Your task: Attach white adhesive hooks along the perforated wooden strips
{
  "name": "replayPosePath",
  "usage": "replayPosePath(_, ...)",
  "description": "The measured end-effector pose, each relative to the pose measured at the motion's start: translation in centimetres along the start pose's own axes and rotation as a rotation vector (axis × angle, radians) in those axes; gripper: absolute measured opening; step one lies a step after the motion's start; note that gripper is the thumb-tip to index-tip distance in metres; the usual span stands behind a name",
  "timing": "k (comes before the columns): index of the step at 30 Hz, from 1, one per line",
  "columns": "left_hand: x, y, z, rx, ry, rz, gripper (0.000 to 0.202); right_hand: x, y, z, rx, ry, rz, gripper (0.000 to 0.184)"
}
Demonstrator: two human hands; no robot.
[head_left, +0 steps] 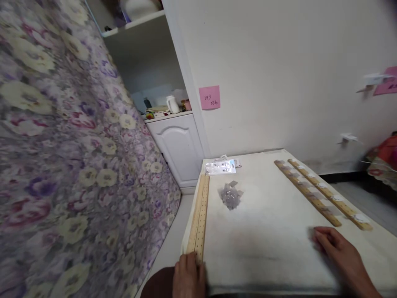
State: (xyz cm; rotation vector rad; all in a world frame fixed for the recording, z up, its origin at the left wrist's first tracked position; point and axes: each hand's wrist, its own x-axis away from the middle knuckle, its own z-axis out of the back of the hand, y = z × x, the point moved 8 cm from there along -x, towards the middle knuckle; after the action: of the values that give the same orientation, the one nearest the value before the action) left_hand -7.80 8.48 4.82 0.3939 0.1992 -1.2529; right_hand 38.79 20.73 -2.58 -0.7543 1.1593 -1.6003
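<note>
My left hand (187,275) rests on the near end of two wooden strips (200,215) that lie along the left edge of the white table (266,231); its fingers curl over the strips' end. My right hand (336,248) lies on the table top at the near right, fingers bent and pressed down, just short of the near end of two other wooden strips (313,194) that carry small white discs. A small heap of clear little bags (231,194) sits in the middle of the table. A clear plastic packet (220,167) lies at the far left corner.
A flowered bedspread (62,165) fills the left side, with a narrow floor gap between it and the table. A white cabinet (178,145) and shelves stand in the far corner. Pink notes (209,97) hang on the wall. Red cloth (384,159) shows at the right edge.
</note>
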Motion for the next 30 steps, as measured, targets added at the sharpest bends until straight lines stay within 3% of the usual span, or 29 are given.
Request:
replayPosePath(6, 0.6, -0.2, -0.8, -0.021, -0.102, 0.014, 0.016, 3.1, -4.7, -8.4, -0.129, -0.355, 0.013, 0.034)
replayPosePath(11, 0.5, -0.4, -1.2, 0.042, -0.115, -0.044, 0.018, 7.3, -8.7, -15.6, -0.273, -0.655, 0.006, 0.022)
replayPosePath(14, 0.6, -0.8, -1.2, 0.045, -0.087, -0.066, 0.016, 10.3, -10.0, -20.3, -0.393, -0.830, -0.093, 0.021)
replayPosePath(18, 0.9, -1.4, -1.3, 0.040, -0.078, -0.060, 0.020, 14.1, -11.4, -25.5, -0.550, -1.036, -0.280, 0.039)
replayPosePath(23, 1.0, -1.7, -1.7, 0.008, -0.112, -0.052, 0.024, 16.8, -12.4, -28.5, -0.646, -1.099, -0.473, 0.053)
replayPosePath(30, 0.9, -1.1, -1.4, -0.032, -0.112, -0.091, 0.025, 18.1, -12.4, -29.3, -0.703, -1.110, -0.520, 0.051)
